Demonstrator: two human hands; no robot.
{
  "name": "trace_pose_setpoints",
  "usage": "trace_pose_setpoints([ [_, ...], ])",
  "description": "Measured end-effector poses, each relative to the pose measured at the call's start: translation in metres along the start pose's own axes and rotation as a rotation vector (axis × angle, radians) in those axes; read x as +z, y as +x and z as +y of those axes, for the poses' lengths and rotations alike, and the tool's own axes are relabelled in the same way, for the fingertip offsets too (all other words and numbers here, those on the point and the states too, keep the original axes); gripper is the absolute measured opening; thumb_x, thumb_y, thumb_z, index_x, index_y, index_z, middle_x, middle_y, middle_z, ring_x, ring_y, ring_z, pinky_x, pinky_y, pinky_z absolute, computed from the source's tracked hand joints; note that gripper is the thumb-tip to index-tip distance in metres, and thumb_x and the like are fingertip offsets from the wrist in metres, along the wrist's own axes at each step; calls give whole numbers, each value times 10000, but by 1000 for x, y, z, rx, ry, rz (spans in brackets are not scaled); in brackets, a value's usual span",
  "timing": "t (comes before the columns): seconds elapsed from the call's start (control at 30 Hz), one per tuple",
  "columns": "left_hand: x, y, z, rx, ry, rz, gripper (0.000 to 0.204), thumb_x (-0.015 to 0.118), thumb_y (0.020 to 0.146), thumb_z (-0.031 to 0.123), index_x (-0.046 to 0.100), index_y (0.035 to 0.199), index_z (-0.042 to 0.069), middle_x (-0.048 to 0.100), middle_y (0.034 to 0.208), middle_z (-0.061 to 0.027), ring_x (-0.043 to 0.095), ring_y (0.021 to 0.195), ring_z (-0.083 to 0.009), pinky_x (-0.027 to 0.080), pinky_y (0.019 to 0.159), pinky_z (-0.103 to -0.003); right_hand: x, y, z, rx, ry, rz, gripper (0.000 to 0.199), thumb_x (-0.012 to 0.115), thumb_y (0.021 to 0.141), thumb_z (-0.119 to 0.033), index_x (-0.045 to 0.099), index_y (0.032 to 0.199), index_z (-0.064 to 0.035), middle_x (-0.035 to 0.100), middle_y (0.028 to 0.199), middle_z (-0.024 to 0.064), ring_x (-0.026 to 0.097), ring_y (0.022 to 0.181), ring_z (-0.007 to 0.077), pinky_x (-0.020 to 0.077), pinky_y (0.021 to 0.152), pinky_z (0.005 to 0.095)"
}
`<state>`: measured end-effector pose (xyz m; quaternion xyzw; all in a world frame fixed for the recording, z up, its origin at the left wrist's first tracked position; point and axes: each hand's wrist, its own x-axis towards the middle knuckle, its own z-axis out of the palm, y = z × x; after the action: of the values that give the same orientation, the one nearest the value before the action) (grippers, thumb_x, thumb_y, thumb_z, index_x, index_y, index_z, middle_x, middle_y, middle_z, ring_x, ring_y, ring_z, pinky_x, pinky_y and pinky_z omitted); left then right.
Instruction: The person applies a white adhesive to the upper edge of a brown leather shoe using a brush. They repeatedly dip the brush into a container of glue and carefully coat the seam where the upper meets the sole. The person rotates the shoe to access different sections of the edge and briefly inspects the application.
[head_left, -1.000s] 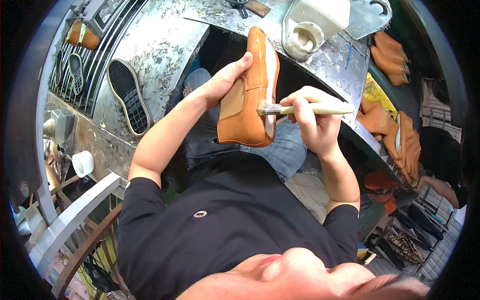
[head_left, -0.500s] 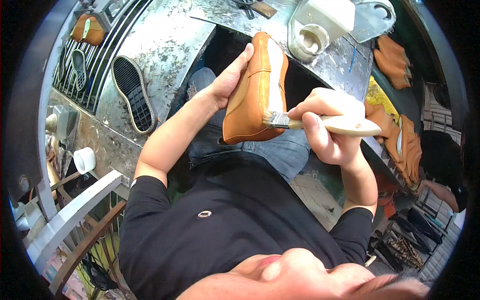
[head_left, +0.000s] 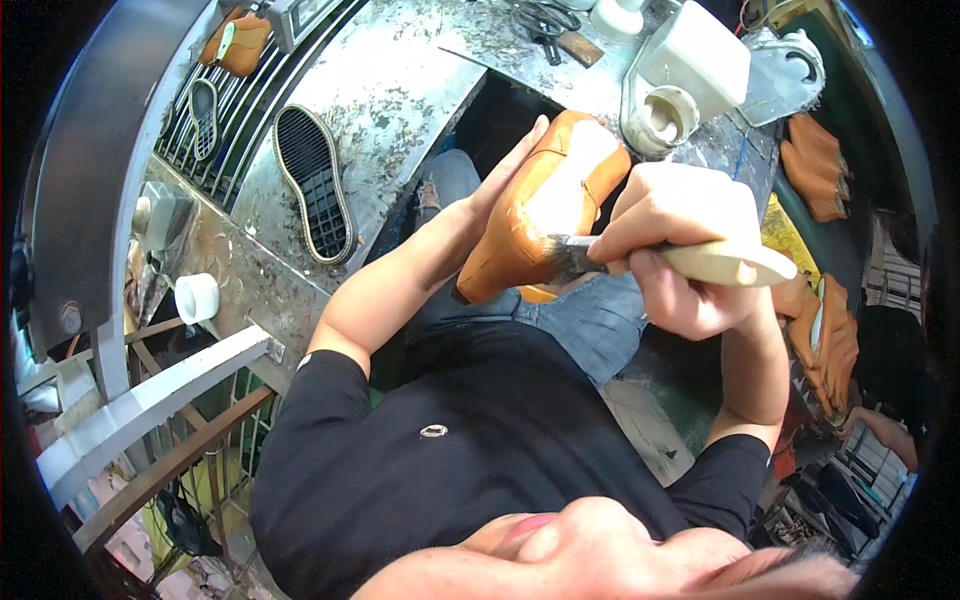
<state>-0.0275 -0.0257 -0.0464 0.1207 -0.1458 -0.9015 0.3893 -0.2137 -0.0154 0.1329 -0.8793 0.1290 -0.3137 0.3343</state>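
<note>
A tan leather shoe upper [head_left: 490, 250], its underside whitish and turned up toward me, is held above my lap. My left hand [head_left: 512, 168] grips its far left side, with part of the fingers hidden behind it. In my right hand [head_left: 690, 240] is a flat paintbrush [head_left: 730, 262] with a pale wooden handle. The brush's bristles touch the near end of the underside, close to the edge of the leather. A black ridged shoe sole [head_left: 315, 185] with a light rim lies on the metal bench [head_left: 390, 75] to the left.
A white plastic container [head_left: 700, 65] with an open round mouth stands on the bench at the far right. Scissors [head_left: 545, 25] lie at the back. More tan uppers [head_left: 825, 345] are stacked at the right. A white cup [head_left: 197, 298] sits left, near a curved metal bar [head_left: 160, 410].
The shoe upper has tilted so more of its whitish underside faces me. The brush has moved around the near end, and the whole view has shifted.
</note>
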Motion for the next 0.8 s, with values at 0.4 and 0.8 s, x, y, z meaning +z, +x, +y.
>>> trace_pose_setpoints([
  [0.4,-23,-65,18,281,503,183,766,803,913,505,537,1469,48,674,1345,-88,654,1252,-208,533,1082,-404,-32,-104,126,788,-197,678,212,658,1046,-156,776,1087,14,754,966,48,663,879,123,512,782,274],
  [0.8,-13,-73,5,1017,1861,-18,937,971,705,108,413,1457,74,591,1394,-151,606,1315,-286,464,1132,-385,-12,-138,154,520,-484,642,185,664,995,-49,784,1128,-7,761,1054,106,724,957,206,551,863,309],
])
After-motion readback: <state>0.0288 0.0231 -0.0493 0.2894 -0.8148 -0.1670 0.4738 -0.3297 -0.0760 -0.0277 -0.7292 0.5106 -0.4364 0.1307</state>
